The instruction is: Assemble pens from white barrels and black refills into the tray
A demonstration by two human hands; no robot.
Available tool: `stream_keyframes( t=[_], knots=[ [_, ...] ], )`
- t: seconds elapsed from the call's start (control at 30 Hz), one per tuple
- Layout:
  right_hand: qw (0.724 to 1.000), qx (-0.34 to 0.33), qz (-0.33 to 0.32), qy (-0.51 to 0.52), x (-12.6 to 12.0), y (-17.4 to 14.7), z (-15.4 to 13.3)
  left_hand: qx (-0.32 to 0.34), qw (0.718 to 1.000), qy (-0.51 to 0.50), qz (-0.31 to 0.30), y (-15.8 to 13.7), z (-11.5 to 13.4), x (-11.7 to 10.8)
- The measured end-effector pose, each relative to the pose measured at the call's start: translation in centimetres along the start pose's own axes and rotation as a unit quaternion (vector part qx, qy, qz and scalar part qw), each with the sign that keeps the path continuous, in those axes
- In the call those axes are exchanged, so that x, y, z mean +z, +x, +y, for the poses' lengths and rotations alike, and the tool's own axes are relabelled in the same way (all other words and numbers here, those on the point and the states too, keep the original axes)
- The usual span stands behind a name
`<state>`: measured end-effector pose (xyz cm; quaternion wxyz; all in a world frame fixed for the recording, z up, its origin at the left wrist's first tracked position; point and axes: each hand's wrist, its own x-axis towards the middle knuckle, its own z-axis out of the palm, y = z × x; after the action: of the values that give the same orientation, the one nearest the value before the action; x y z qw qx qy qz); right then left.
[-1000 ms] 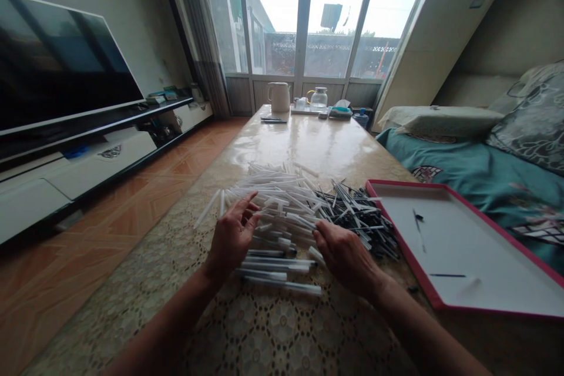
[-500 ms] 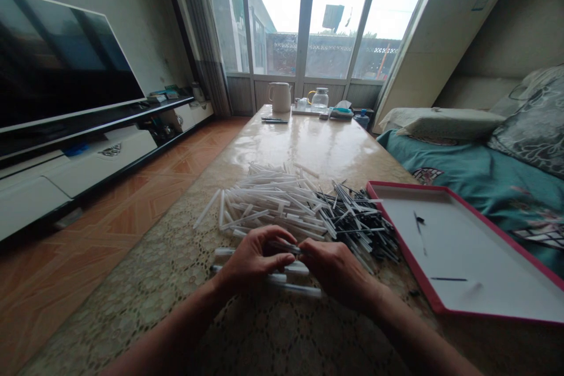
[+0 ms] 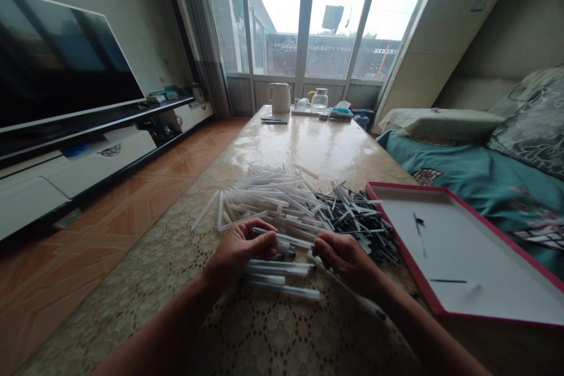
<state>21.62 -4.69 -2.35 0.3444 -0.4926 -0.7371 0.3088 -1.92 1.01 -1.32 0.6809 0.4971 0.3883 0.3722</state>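
Observation:
A translucent pen spans the gap between my hands. My left hand pinches its left end between thumb and fingers. The other end sits in the closed fingertips of my right hand. Beneath the right hand a second, blurred pen slants toward me; whether those fingers also grip it is unclear. Several assembled-looking pens lie on the table just below my hands. Behind them is a heap of clear white pen barrels, and to its right a pile of dark pen refills.
A shallow white box with a red rim lies at the right with a few dark pieces inside. The patterned table stretches toward the window, where a kettle, a glass pot and a tissue pack stand. A bed is alongside.
My hands have drawn apart, showing the pen between them. The left hand moved left, the right hand slightly right. A slanted pen now shows beneath the right hand.

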Motion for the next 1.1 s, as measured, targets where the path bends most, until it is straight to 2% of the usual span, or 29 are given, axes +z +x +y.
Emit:
stream_keyframes(
  t=[0.27,0.5,0.7,0.83,0.93,1.1],
  knots=[
    [0.999,0.016,0.029,0.017,0.57,0.14,0.27,-0.035,0.998,-0.021,0.042,-0.03,0.07,0.24],
    [0.996,0.017,0.088,0.016,0.88,0.05,-0.42,-0.028,0.998,-0.036,0.040,-0.05,-0.06,0.08],
    [0.998,0.001,0.055,-0.025,0.59,0.19,-0.25,-0.023,0.998,-0.041,0.040,-0.19,0.43,0.25],
    [0.997,-0.015,0.070,-0.032,0.46,0.13,-0.09,-0.023,0.998,-0.037,0.041,-0.20,0.46,0.25],
    [0.996,-0.002,0.088,-0.013,0.50,0.10,-0.23,-0.023,0.998,-0.035,0.040,-0.20,0.40,0.23],
    [0.998,-0.012,0.057,-0.030,0.55,0.20,-0.33,-0.021,0.998,-0.026,0.044,-0.24,0.39,0.27]
  ],
)
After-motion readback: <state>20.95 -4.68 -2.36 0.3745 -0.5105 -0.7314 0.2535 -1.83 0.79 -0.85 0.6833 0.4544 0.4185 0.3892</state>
